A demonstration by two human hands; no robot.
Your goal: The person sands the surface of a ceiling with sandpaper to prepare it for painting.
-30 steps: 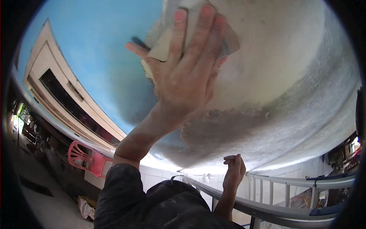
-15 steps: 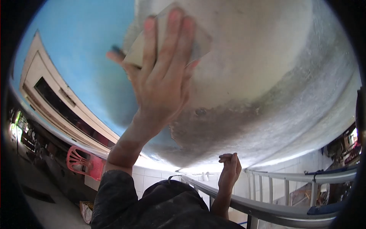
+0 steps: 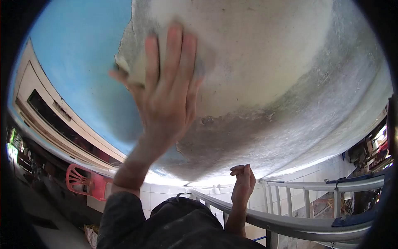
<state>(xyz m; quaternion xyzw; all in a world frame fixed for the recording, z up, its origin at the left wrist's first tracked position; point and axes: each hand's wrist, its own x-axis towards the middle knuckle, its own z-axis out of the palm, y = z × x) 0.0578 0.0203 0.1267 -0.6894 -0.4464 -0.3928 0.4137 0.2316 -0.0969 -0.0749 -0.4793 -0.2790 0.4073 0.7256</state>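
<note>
My left hand is raised against the wall, its fingers stretched over a thin beige-grey sheet, apparently sandpaper. Motion blurs the sheet, and the hand covers much of it. The little finger sticks out to the left, near a ragged edge of blue paint. Pale, bare plaster lies under and right of the hand, with a rough dark band lower down. My right hand is low, close to the ladder, fingers curled together with nothing visible in them.
A metal ladder stands at the lower right, its rail beside my right arm. At the left are a white-framed opening and a red plastic chair. White tiles line the lower wall.
My left hand and the sheet have moved slightly left and down in view, while the wall has also shifted left. The right hand keeps its curled shape.
</note>
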